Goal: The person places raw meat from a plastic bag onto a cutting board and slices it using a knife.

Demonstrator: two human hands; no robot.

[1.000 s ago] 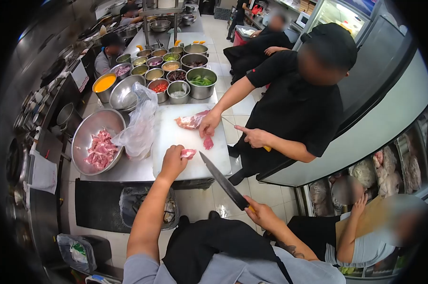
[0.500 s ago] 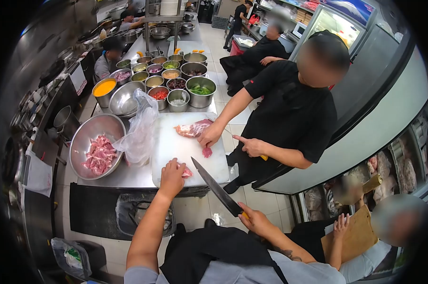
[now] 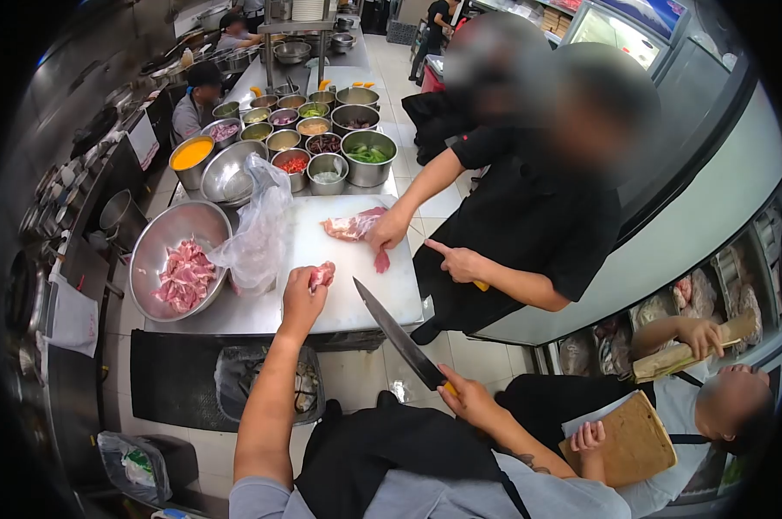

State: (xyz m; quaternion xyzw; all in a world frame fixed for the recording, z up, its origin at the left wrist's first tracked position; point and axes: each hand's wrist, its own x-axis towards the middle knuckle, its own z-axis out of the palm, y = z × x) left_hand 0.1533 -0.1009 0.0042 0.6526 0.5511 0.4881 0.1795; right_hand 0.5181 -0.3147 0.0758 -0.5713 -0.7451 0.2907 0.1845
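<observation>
1. Desk (image 3: 226, 321): 1, unmoved, carrying 1 cutting board (image 3: 349, 316) and more than 10 metal pots (image 3: 369, 163).
2. Large bowl (image 3: 145, 253): 1, left of the board, holding cut meat (image 3: 186, 275) too jumbled to count; 1 plastic bag (image 3: 265, 242) is beside it.
3. Knife (image 3: 401, 336): 1, its handle gripped by the right hand (image 3: 464, 391); the blade still slants over the board's near edge. Whether its tip touches, I cannot tell.
4. Meat joint (image 3: 346, 227): 1, on the board, touched by 1 co-worker's hand (image 3: 386, 232); that person's other hand (image 3: 458, 263) points boardward.
5. Small meat piece (image 3: 322, 274): 1, pinched by the left hand (image 3: 304, 298). 0.5 s ago it lay low under the fingers; now it tips upward over the board, apart from the blade, so seemingly not being cut this instant.
</observation>
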